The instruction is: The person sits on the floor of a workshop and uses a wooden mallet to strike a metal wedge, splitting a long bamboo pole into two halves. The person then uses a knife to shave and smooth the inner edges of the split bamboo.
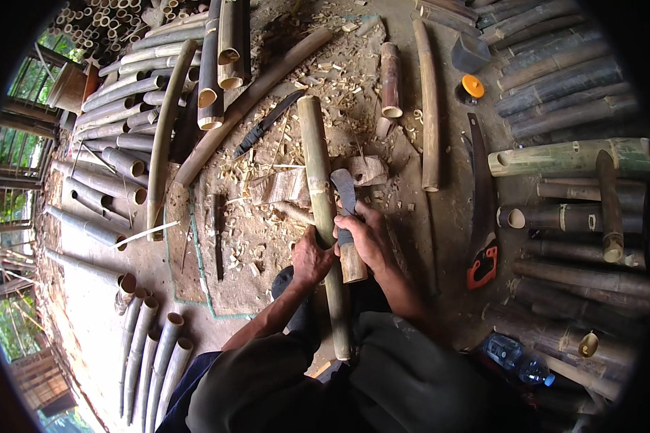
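A long greenish bamboo pole slants between my knees, its upper end leaning over a notched wooden block. My left hand is wrapped round the pole below its middle. Close beside the pole, my right hand grips a knife with a short curved blade and a thick pale handle. The blade points up and away from me, next to the pole. Whether its edge touches the bamboo cannot be told. Fingers of both hands nearly meet, partly hiding the pole and the knife's neck.
Wood chips litter the mat. A dark-handled knife lies beyond the pole; a handsaw with an orange handle lies to the right. Bamboo stacks line both sides. Plastic bottles lie at lower right. An orange-lidded container stands farther off.
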The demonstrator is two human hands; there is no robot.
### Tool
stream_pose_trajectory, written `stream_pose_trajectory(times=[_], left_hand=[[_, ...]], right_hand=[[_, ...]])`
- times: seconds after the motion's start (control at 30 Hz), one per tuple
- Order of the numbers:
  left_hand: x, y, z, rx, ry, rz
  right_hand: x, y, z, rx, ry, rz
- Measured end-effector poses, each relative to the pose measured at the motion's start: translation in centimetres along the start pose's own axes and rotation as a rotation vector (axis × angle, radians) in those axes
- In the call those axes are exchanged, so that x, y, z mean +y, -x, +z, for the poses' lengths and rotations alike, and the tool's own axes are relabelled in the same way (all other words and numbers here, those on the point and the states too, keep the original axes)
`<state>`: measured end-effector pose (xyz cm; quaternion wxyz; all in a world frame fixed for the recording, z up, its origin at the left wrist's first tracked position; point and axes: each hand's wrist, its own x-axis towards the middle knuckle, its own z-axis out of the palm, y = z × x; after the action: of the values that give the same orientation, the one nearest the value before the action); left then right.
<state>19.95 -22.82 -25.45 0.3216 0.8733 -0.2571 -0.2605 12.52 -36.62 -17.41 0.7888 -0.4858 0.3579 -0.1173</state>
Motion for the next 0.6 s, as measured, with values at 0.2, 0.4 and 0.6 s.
stream_pose_trajectory(times=[0.2,0.4,0.6], left_hand=[[1.3,0.0,-0.4,-0.042,0.035,-0.081],[1.2,-0.1,-1.0,-0.061,0.065,-0.061],[1.2,0.5,-2.0,-0.121,0.077,-0.104]], right_hand=[[1.3,-4.9,0.1,0.053,0.054,-0.045],[0.4,-4.9,0.6,0.119,0.118,0.011],[-3.9,-7.5,0.2,-0.042,0.083,-0.011]])
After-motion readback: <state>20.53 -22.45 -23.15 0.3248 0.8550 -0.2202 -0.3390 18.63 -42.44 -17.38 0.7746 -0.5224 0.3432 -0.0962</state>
